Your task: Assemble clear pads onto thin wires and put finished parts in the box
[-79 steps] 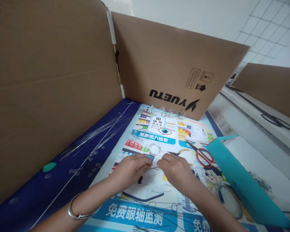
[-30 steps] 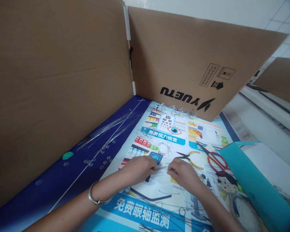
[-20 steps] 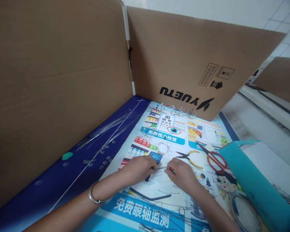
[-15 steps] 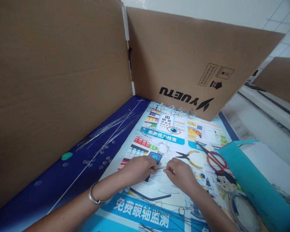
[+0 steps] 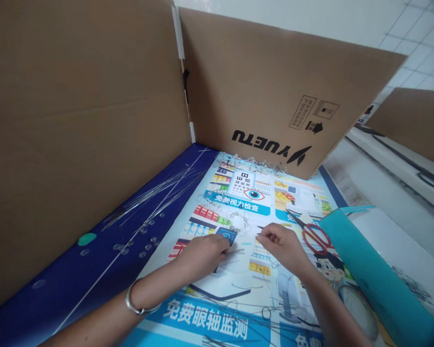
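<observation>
In the head view, your left hand [image 5: 200, 253] is resting curled on the printed poster [image 5: 235, 289], and you cannot tell whether it is gripping anything. Your right hand [image 5: 284, 246] is drawing its fingertips together, though its grip is also unclear. Tangled clear plastic pieces [image 5: 243, 224] are lying at your left hand's two o'clock, and red-handled scissors [image 5: 313, 238] are lying at your right hand's three o'clock.

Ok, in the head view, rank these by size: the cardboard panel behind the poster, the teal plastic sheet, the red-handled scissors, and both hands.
Largest to smallest:
1. Cardboard panel
2. Teal plastic sheet
3. Left hand and right hand: too alike to rank
4. Red-handled scissors
</observation>
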Tool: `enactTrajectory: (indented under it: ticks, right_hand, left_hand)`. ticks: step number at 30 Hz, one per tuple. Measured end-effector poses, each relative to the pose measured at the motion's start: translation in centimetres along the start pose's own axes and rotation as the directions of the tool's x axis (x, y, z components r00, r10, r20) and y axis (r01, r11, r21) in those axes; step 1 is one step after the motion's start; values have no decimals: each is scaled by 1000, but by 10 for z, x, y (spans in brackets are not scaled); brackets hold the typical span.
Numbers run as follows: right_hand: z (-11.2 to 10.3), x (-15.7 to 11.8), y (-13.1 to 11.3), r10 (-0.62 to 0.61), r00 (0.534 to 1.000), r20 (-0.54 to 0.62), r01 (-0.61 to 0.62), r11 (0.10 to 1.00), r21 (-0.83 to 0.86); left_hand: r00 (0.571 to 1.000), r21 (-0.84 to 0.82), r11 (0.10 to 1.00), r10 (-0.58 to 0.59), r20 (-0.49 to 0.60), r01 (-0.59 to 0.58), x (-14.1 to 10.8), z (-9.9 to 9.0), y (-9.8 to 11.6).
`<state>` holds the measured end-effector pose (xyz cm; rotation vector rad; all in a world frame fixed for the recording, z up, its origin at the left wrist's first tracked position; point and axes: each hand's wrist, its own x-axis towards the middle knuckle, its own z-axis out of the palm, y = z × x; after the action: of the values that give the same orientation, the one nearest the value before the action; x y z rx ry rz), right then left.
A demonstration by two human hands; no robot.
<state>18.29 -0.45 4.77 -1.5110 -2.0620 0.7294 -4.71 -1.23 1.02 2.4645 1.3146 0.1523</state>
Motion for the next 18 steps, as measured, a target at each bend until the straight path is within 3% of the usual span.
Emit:
enactTrajectory:
  ticks: [4,10,18]
  right_hand:
    - [-20,0,-2,3,999,-53,-3,1000,-6]
    - [-52,-4,0,-4,999,-38,-1,990,-138]
    - [-78,-42,30,48,974,222,32,939,-343]
  left_hand:
    - [1000,8,1000,1,4,-1,1,0,1]
    - [999,-75,997,-7,37,9,3,0,5]
    - [996,-168,986,-6,92,21,6,4,5]
